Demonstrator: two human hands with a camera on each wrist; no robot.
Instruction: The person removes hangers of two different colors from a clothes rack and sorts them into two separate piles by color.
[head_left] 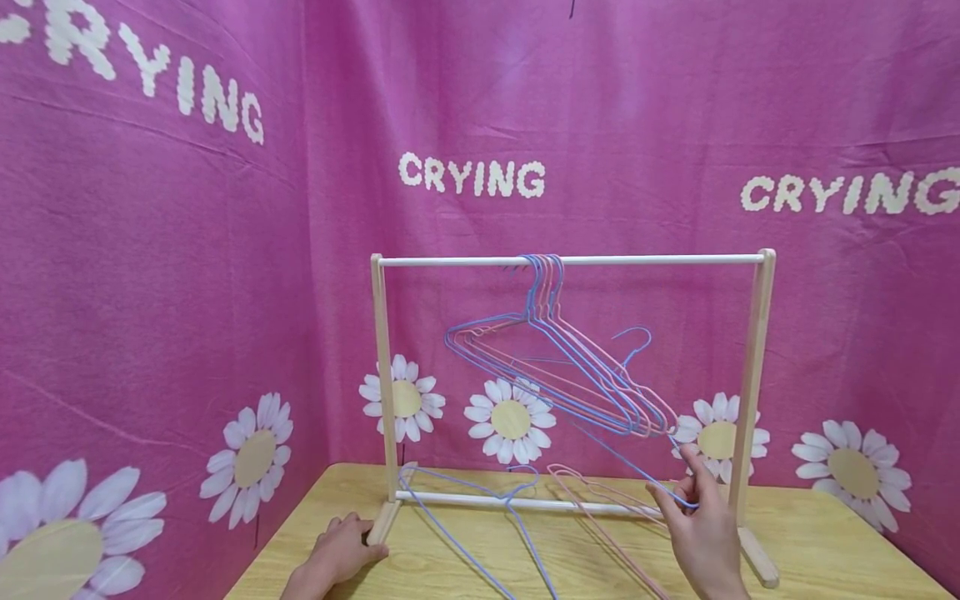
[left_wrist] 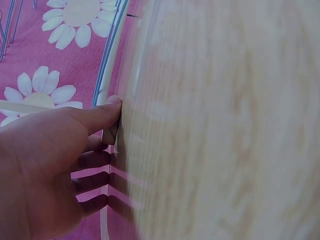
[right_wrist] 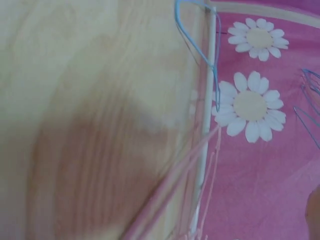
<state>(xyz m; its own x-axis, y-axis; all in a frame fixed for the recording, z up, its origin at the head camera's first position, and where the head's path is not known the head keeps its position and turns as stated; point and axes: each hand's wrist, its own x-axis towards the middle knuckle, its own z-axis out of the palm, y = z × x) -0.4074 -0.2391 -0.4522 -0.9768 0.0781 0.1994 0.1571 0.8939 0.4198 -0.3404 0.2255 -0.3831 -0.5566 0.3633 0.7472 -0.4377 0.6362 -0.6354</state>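
A small wooden clothes rack (head_left: 756, 367) with a white top rail (head_left: 660, 260) stands on the table. My left hand (head_left: 337, 550) grips its left foot (head_left: 384, 523); in the left wrist view the thumb lies over that foot. My right hand (head_left: 705, 525) pinches a blue wire hanger (head_left: 615, 454) at a lower corner, its hook (head_left: 637, 337) up behind the hanging ones and not on the rail. Several blue and pink hangers (head_left: 555, 350) hang together near the middle of the rail. Only an edge of my right hand shows in the right wrist view.
Another blue hanger (head_left: 457, 529) and pink hangers (head_left: 607, 533) lean against the rack's lower white bar (head_left: 480, 500). The wooden table (head_left: 840, 542) extends past both feet. A pink cloth with daisies (head_left: 510, 421) surrounds it at the back and sides.
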